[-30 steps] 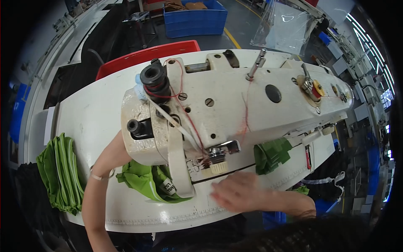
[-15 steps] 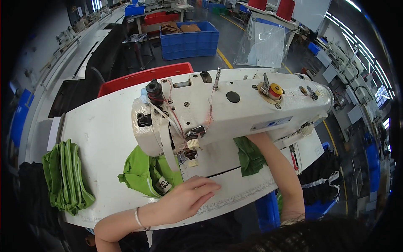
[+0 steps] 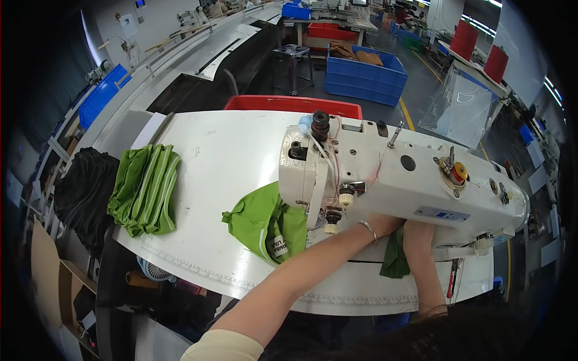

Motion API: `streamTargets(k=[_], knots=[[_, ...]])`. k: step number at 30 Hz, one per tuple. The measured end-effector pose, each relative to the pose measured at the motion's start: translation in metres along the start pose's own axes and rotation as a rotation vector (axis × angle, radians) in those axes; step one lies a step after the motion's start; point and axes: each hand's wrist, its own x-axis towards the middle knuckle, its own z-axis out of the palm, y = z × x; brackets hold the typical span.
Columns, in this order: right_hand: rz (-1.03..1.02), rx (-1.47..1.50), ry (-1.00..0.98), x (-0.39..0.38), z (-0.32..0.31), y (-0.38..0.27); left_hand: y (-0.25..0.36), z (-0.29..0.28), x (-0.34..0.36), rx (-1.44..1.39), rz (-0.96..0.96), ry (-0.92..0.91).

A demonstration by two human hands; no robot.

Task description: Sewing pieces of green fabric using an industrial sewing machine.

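Observation:
A white sewing machine (image 3: 385, 171) stands on a white table. My left hand (image 3: 386, 222), with a bracelet at its wrist, reaches under the machine's arm; its fingers are hidden there. Close beside it, my right hand (image 3: 418, 233) is also under the arm, fingers out of sight. A dark green cloth piece (image 3: 394, 260) hangs down between my two wrists; whether either hand grips it cannot be seen. By the needle end lies a bright green fabric piece (image 3: 250, 219) with a light label (image 3: 278, 245), partly beneath the machine head.
Folded green pieces with pale edging (image 3: 144, 189) lie at the table's left, next to a dark fabric pile (image 3: 86, 189). A red-handled tool (image 3: 451, 280) rests right of my right forearm. Behind the table are a red bin (image 3: 295, 105) and a blue crate (image 3: 365, 77).
My left hand has moved right, from the table front to under the machine's arm beside my right hand. The view has turned left, so the machine and table sit farther right.

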Motion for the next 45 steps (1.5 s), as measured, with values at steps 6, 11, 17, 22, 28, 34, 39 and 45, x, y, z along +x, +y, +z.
streamTargets(k=[6,11,17,22,28,34,39,45], knots=[[0.158,0.625,0.211,-0.116,-0.146,-0.004,0.003,-0.014,0.005,-0.074,0.019,0.003],[1.141,1.805,-1.280,-0.127,-0.148,0.090,0.046,-0.032,-0.015,-0.109,0.046,-0.043],[0.226,1.437,-0.635,-0.152,-0.179,-0.032,0.101,-0.181,-0.150,-1.207,-0.130,-0.770],[0.098,1.659,-0.984,-0.147,-0.164,-0.078,0.074,-0.253,-0.242,-0.892,-0.190,-0.605],[-0.299,1.444,-0.629,-0.138,-0.134,-0.164,0.087,-0.259,-0.285,-0.236,-0.104,-0.092],[-0.296,1.518,-0.109,-0.121,-0.120,-0.196,0.077,-0.236,-0.274,-0.397,-0.104,0.217],[-0.251,1.576,-0.090,-0.129,-0.116,-0.197,0.065,-0.240,-0.275,-0.679,-0.162,0.188],[-0.267,1.494,0.232,-0.134,-0.115,-0.205,0.077,-0.227,-0.276,-1.002,-0.358,0.336]])
